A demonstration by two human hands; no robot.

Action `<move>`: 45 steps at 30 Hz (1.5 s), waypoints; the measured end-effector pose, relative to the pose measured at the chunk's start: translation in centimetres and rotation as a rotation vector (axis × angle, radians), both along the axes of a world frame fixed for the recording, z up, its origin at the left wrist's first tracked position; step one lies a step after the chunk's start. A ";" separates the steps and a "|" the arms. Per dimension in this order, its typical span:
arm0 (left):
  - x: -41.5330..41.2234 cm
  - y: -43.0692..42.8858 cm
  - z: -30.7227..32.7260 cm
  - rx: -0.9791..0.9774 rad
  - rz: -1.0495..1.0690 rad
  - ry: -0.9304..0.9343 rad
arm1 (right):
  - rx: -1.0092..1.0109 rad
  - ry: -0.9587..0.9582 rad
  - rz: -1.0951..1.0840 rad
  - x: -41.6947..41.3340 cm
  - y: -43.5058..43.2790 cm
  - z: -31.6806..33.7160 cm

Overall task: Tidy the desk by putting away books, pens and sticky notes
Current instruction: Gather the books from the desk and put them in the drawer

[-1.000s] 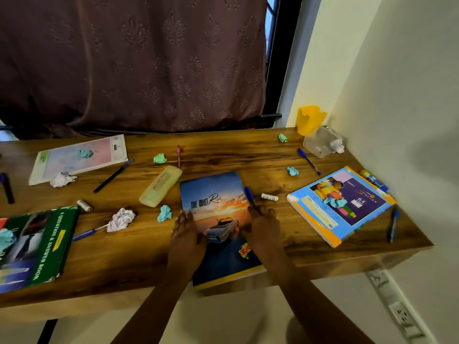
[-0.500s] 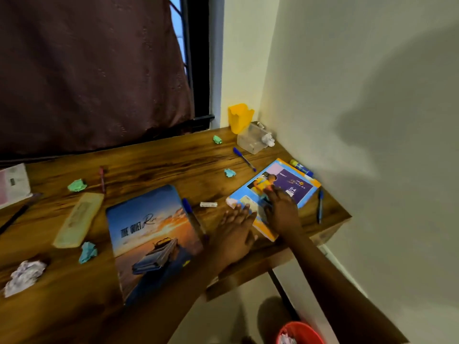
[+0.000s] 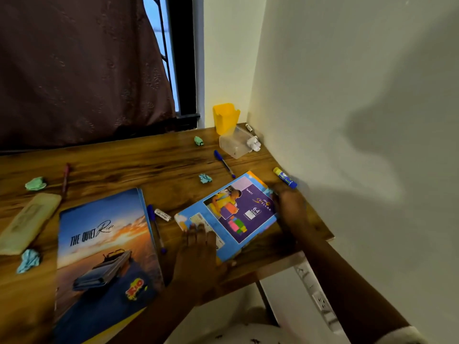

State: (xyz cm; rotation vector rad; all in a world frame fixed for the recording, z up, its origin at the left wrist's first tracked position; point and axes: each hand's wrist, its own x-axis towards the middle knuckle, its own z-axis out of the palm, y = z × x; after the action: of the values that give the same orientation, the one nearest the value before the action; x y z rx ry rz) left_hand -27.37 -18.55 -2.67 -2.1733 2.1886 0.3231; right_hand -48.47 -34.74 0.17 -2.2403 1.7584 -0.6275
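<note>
Head view: both hands on the small notebook (image 3: pixel 238 209), at the right end of the surface (image 3: pixel 149 157).

Small notebook lies flat near the front edge, cover up, long axis slanting near-left to far-right. Left hand (image 3: pixel 196 247): fingers straight and together, pressing the near-left corner. Right hand (image 3: pixel 290 209): at the right edge, blurred, so its hold cannot be told. Books: 2, the second a large book (image 3: pixel 104 256) to the left, near end cut off by the frame. Pens: 3, namely near blue pen (image 3: pixel 155 227) beside the large book, far blue pen (image 3: pixel 224 163), dark red pen (image 3: pixel 65 180). Coloured paper balls: 4, namely teal ball (image 3: pixel 205 178), far green ball (image 3: pixel 198 141), left green ball (image 3: pixel 35 183), pale blue ball (image 3: pixel 28 260). Glue stick (image 3: pixel 285 178): 1, by the wall. Yellow cup (image 3: pixel 225 117) and clear box (image 3: pixel 234 142): 1 each, in the corner.
</note>
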 end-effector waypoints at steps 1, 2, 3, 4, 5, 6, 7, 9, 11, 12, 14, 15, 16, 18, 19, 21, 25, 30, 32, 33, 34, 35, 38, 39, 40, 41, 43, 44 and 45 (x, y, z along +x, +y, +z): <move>-0.3 -0.4 0.3 0.009 -0.017 -0.007 | 0.025 -0.040 0.000 -0.1 -0.7 0.2; -0.4 -0.8 0.4 0.006 -0.040 -0.020 | 0.052 -0.073 0.016 -0.1 -1.4 0.5; -0.7 -1.1 0.4 0.006 -0.058 -0.026 | 0.062 -0.095 0.041 -0.2 -2.2 0.7; -1.0 -1.3 0.6 -0.002 -0.073 -0.032 | 0.054 -0.102 0.064 -0.2 -2.9 1.0; -1.4 -1.4 0.8 -0.006 -0.080 -0.045 | 0.036 -0.102 0.069 -0.3 -3.5 1.2; -1.8 -1.4 1.0 -0.006 -0.096 -0.068 | 0.015 -0.105 0.042 -0.4 -3.9 1.4; -2.2 -1.5 1.4 0.036 -0.126 -0.107 | -0.006 -0.121 -0.006 -0.6 -4.1 1.7; -2.7 -1.7 2.5 0.121 -0.174 -0.172 | -0.031 -0.170 -0.072 -1.0 -3.6 1.7; -2.9 -1.7 3.8 0.117 -0.264 -0.235 | -0.024 -0.219 -0.079 -1.3 -2.4 0.8; -2.6 -1.7 4.3 0.089 -0.299 -0.255 | -0.013 -0.233 -0.086 -1.4 -1.5 0.5; -1.9 -2.1 6.0 0.005 -0.323 -0.282 | 0.008 -0.323 -0.129 -1.4 0.3 0.5; -1.3 -2.4 7.1 -0.031 -0.314 -0.280 | -0.009 -0.410 -0.156 -1.4 1.0 0.8; -0.8 -2.7 8.2 -0.052 -0.295 -0.266 | -0.021 -0.522 -0.184 -1.2 1.6 1.4; 0.2 -3.3 10.4 -0.111 -0.226 -0.188 | -0.018 -0.785 -0.268 -0.8 2.6 2.4; 1.0 -3.5 11.5 -0.160 -0.187 -0.154 | -0.011 -0.913 -0.301 -0.4 3.1 2.7; 2.8 -3.8 13.1 -0.369 -0.137 -0.050 | -0.025 -1.058 -0.319 1.0 4.2 3.2; 6.1 -3.0 14.6 -0.686 -0.100 0.259 | 0.178 -1.150 -0.229 5.2 6.2 3.9; 7.4 1.0 14.4 -0.744 0.101 0.836 | 0.604 -1.432 0.095 11.4 8.7 5.6; 7.7 3.3 14.7 -0.737 0.224 1.082 | 0.530 -1.454 0.132 13.0 9.5 6.6; 8.1 4.7 14.6 -0.731 0.320 1.165 | 0.486 -1.415 0.145 13.9 10.1 7.0; 8.7 6.1 14.4 -0.723 0.425 1.207 | 0.451 -1.365 0.172 14.8 10.7 7.3; 9.4 7.6 13.9 -0.717 0.521 1.198 | 0.425 -1.305 0.211 15.7 11.4 7.4; 12.4 11.5 11.4 -0.610 0.680 1.128 | 0.404 -1.072 0.269 18.8 14.4 7.0; 13.6 12.5 10.2 -0.545 0.715 1.052 | 0.418 -0.998 0.271 20.0 15.2 6.4; 14.9 13.5 8.7 -0.450 0.743 0.921 | 0.432 -0.922 0.273 21.3 15.9 5.6; 16.0 14.3 7.1 -0.328 0.763 0.731 | 0.449 -0.838 0.284 22.5 16.4 4.3; 17.8 15.5 3.9 -0.192 0.719 0.398 | 0.460 -0.565 0.307 24.5 17.2 1.8; 18.3 16.0 2.6 -0.177 0.667 0.349 | 0.454 -0.383 0.319 25.3 17.7 0.7; 18.7 16.4 1.5 -0.163 0.637 0.369 | 0.428 -0.217 0.318 25.8 18.1 -0.3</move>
State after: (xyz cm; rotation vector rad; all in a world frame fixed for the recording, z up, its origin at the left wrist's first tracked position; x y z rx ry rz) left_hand -8.71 -2.19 -1.17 -3.0796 1.6241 0.6240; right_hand -22.63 -16.67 -0.14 -2.0025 1.2543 -0.3665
